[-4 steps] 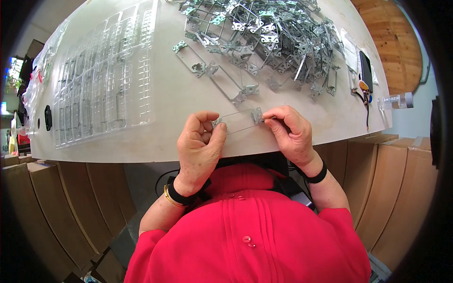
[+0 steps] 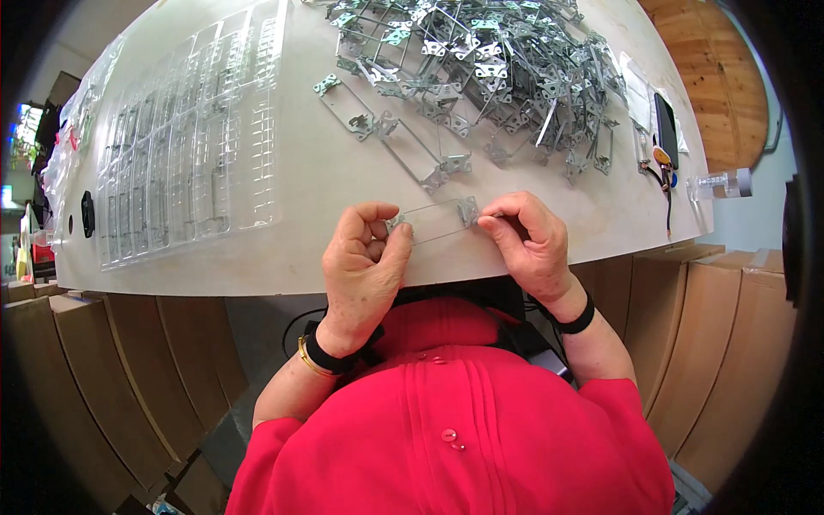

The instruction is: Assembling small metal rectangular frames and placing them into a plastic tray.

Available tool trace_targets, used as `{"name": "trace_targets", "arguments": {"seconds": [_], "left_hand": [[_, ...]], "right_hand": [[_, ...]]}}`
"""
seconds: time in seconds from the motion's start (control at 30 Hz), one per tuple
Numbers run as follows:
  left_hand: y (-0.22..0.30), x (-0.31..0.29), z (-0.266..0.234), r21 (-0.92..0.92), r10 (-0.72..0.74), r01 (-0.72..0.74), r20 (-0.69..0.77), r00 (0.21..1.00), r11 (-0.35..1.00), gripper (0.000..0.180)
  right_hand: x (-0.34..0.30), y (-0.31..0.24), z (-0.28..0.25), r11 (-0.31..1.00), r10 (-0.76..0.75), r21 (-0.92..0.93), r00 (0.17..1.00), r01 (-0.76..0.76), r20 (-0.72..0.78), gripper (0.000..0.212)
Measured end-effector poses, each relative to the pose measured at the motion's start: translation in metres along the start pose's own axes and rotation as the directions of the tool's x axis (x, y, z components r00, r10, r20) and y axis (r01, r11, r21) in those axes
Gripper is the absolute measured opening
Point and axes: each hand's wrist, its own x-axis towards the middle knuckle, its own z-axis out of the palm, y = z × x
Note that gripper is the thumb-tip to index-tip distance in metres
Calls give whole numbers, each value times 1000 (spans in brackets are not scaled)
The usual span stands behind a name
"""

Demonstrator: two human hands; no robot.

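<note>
A thin metal frame [image 2: 438, 221], two long wires joining small grey end plates, is held level just over the table's near edge. My left hand [image 2: 367, 262] grips its left end between thumb and curled fingers. At the right end, beside the end plate [image 2: 467, 211], my right hand [image 2: 528, 240] is closed in a pinch of thumb and forefinger. Whatever sits between those fingertips is too small to make out. Beyond my hands, two similar metal frames [image 2: 403, 159] lie on the table, end by end.
A large heap of metal frames [image 2: 489, 69] covers the table's far middle. Clear plastic trays [image 2: 193, 146] lie to the left, by a small black object [image 2: 87, 215]. On the right are a phone [image 2: 665, 129] and a clear bottle [image 2: 719, 184]. Cardboard boxes [image 2: 712, 326] flank me below.
My right fingertips have shifted very slightly at the frame's right end. My left hand and the metal frame stay where they were.
</note>
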Motion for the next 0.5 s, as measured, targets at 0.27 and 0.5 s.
{"name": "trace_targets", "arguments": {"seconds": [0.27, 0.5], "left_hand": [[-1, 0, -1, 8, -4, 4, 10, 1000, 1000, 26], [-4, 0, -2, 2, 9, -9, 17, 1000, 1000, 26]], "right_hand": [[2, 3, 1, 1000, -10, -4, 1000, 10, -8, 13], [4, 1, 1, 1000, -10, -17, 1000, 10, -3, 13]]}}
